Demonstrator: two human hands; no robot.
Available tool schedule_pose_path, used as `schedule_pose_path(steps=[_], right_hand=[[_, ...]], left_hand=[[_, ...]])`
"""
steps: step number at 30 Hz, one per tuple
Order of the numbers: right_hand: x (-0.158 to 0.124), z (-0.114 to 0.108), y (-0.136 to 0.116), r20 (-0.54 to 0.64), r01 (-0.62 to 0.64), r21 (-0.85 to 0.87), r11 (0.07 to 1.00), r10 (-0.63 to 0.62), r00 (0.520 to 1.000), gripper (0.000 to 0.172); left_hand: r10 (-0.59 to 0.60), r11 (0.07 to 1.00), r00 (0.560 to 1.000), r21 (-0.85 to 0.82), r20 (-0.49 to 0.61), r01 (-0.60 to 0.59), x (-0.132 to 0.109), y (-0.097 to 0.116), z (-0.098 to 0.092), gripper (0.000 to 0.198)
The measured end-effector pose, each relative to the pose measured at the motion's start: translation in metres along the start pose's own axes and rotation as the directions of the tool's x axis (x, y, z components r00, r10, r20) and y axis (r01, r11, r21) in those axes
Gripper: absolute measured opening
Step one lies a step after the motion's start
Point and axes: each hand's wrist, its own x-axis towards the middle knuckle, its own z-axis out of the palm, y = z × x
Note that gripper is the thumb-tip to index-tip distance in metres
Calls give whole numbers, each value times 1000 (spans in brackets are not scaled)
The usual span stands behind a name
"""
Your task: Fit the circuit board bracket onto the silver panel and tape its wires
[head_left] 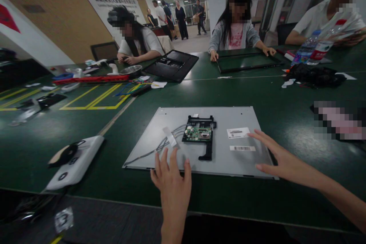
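Note:
A grey metal display panel [228, 122] lies flat on the green table [286, 95], back side up. A small green circuit board [200, 132] in a black bracket sits at its centre, with grey cables running off to the left under a strip of tape. Two white barcode labels [238, 132] are stuck to its right half. My left hand [171, 179] rests open at the panel's near edge, fingers stretched toward the cables. My right hand [278, 156] is open at the panel's right near corner, fingers spread over the edge.
A white pad with a black part [74, 160] lies at the near left. Further back are a black monitor shell [171, 65], a bezel frame [247, 62] under another person's hands, red tools and wires [94, 79], and bottles [313, 51]. Several other people sit opposite.

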Motion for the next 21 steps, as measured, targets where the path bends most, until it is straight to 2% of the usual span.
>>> schedule_pose_path(steps=[3, 6, 11, 15, 21], right_hand=[[5, 8, -15, 117, 31, -145, 989, -14, 993, 91], [10, 20, -23, 169, 82, -272, 959, -36, 985, 90], [20, 40, -27, 103, 99, -428, 898, -60, 993, 81], [28, 47, -31, 108, 134, -461, 877, -95, 990, 79], [43, 62, -44, 45, 137, -503, 853, -132, 990, 78]], left_hand=[[-5, 1000, 1000, -15, 8, 5, 0, 0, 1, 41], [-5, 1000, 1000, -23, 15, 5, -1, 1, 1, 43], [-7, 999, 999, -34, 33, 8, -2, 2, -1, 43], [-2, 1000, 999, -5, 52, 2, -2, 2, -1, 45], [14, 1000, 998, 1, 62, -14, -2, 2, -2, 45]])
